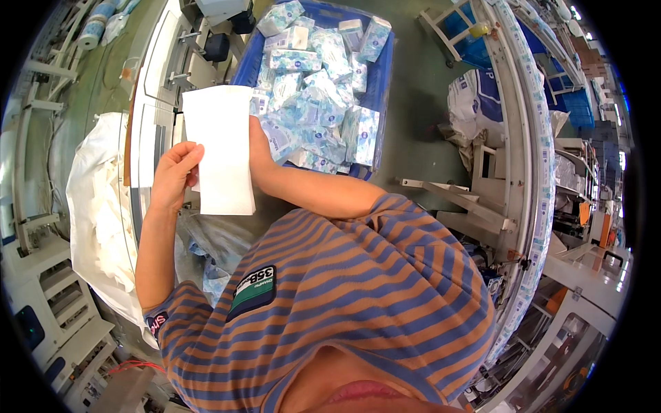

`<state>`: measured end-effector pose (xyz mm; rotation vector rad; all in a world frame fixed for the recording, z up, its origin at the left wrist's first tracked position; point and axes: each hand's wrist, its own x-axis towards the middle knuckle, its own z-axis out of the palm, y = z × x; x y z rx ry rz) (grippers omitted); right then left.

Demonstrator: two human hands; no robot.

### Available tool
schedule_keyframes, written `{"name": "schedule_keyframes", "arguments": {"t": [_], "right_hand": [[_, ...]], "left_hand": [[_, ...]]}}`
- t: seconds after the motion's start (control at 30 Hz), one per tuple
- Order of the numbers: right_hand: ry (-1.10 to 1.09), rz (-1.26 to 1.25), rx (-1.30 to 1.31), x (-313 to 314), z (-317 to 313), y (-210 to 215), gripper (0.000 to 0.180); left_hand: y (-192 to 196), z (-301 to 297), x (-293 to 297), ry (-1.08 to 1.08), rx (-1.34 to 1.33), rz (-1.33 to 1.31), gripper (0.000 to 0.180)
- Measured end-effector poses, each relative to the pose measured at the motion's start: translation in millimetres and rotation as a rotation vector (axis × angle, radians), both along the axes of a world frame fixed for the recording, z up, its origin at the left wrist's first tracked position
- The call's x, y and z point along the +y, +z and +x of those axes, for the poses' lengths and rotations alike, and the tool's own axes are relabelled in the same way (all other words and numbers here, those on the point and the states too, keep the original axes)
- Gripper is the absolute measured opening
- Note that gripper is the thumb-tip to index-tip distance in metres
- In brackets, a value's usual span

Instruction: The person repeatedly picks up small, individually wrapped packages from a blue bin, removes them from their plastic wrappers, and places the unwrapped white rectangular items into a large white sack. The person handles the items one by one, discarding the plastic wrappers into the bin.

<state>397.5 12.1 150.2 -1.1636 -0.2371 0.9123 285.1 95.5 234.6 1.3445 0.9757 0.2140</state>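
Two hands are in view, both at one piece of white paper [222, 151]. It is a tall oblong, held out in front of the person's chest, left of centre, near the lower left corner of the crate. Whether it is a single sheet or a stack cannot be determined.

The left hand [177, 172] grasps the paper by its left edge, thumb on the near face, fingers curled. The right hand [257, 141] is at the right edge; its fingers are hidden behind the paper, so their closure cannot be told.

Containers: one blue crate [386, 86] stands beyond the hands, heaped with blue-and-white packs [295, 60]. The packs number well over ten; overlap prevents an exact count. They lie at mixed angles, some boxy and upright, others slack in loose film.

One open white sack [96, 148] at the left contains off-white scraps [113, 227]. One clear bag [231, 237], below the paper, shows blue-and-white material, partly hidden by the person's shirt [344, 275].

One white-and-blue sack [475, 100] sits right of the crate; its contents are not visible. Farther right, one long conveyor frame [508, 138] curves alongside a blue-and-white printed strip [544, 158].
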Motion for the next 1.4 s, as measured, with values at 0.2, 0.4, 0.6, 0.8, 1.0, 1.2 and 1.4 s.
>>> {"name": "schedule_keyframes", "arguments": {"t": [0.2,0.4,0.6,0.8,1.0,1.2,1.4], "right_hand": [[0.016,-0.161,-0.162,-12.7,1.0,7.6,0.062],[0.038,-0.004,0.037,-20.6,3.7,11.0,0.057],[0.093,0.094,0.178,-37.1,15.3,30.1,0.064],[0.164,0.18,0.188,-41.3,18.5,22.7,0.069],[0.341,0.224,0.282,-45.1,23.5,30.3,0.085],[0.427,0.247,0.099,-47.1,24.7,36.1,0.095],[0.485,0.146,-0.123,-43.7,30.3,36.2,0.092]], "left_hand": [[2.6,-12.8,20.3,0.051,0.012,0.153,0.017],[-5.7,-6.9,15.2,0.023,0.032,0.134,0.018],[-5.2,-0.6,4.5,0.009,0.058,0.151,0.018],[-18.7,4.1,0.1,0.032,-0.078,0.268,0.043],[-26.3,-7.2,-14.5,-0.001,-0.249,-0.387,0.07],[-11.4,-1.8,-37.1,-0.023,-0.221,-0.215,0.066],[1.6,-5.4,-61.0,0.034,-0.202,0.445,0.064]]}}
